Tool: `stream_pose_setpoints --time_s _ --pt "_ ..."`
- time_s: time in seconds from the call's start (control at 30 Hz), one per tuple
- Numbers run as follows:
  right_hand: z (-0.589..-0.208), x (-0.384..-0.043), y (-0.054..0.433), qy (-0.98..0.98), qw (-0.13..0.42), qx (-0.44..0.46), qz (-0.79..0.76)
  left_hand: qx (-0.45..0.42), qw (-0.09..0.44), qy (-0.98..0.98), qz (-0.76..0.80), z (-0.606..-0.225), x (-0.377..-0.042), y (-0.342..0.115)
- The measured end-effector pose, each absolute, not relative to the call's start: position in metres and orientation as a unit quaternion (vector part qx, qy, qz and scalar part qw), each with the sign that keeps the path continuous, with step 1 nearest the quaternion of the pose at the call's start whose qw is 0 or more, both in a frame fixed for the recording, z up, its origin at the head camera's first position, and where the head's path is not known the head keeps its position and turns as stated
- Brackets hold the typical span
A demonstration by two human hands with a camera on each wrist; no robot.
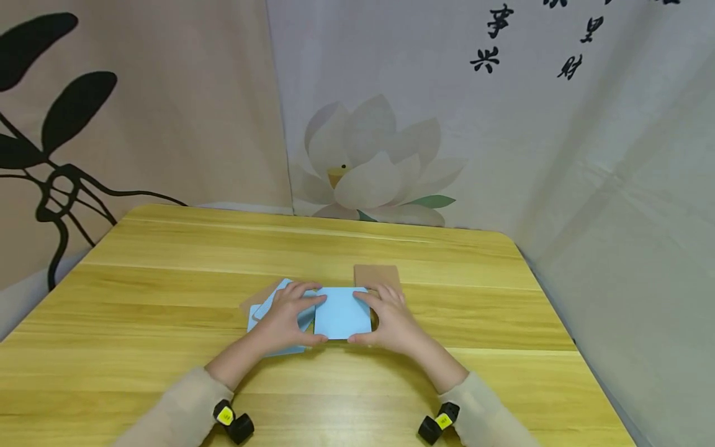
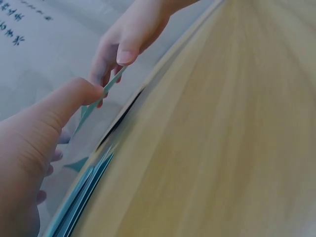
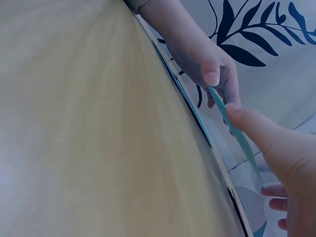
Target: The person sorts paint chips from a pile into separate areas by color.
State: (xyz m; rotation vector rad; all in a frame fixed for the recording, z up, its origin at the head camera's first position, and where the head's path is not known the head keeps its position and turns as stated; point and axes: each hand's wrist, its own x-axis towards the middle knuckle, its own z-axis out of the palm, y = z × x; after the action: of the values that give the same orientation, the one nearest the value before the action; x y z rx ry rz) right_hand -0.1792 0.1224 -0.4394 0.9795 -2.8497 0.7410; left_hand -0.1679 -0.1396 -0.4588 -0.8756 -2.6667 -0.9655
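A light blue rectangular card (image 1: 342, 314) is held between my two hands, its broad face toward the head camera. My left hand (image 1: 283, 318) pinches its left side, thumb at the near edge and fingers at the far edge. On the opposite side my right hand (image 1: 393, 318) grips it the same way. Seen nearly edge-on in the left wrist view, the card (image 2: 90, 111) is thin and raised above the table. The right wrist view also shows the raised card (image 3: 241, 139) between both hands. Several blue cards (image 1: 287, 351) lie overlapping beneath my left hand, partly hidden by it.
A brown card (image 1: 377, 275) lies behind my right hand, partly covered by it. Another brown piece (image 1: 256, 297) sticks out beside the blue cards on the left. The wooden table (image 1: 346, 397) reaches back to a printed curtain (image 1: 391, 74).
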Motion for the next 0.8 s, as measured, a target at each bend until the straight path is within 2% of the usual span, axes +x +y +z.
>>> stream_pose_setpoints --time_s 0.8 --pt "-0.449 -0.150 0.184 -0.932 0.005 0.272 0.240 -0.325 0.050 -0.906 -0.266 -0.461 -0.163 -0.075"
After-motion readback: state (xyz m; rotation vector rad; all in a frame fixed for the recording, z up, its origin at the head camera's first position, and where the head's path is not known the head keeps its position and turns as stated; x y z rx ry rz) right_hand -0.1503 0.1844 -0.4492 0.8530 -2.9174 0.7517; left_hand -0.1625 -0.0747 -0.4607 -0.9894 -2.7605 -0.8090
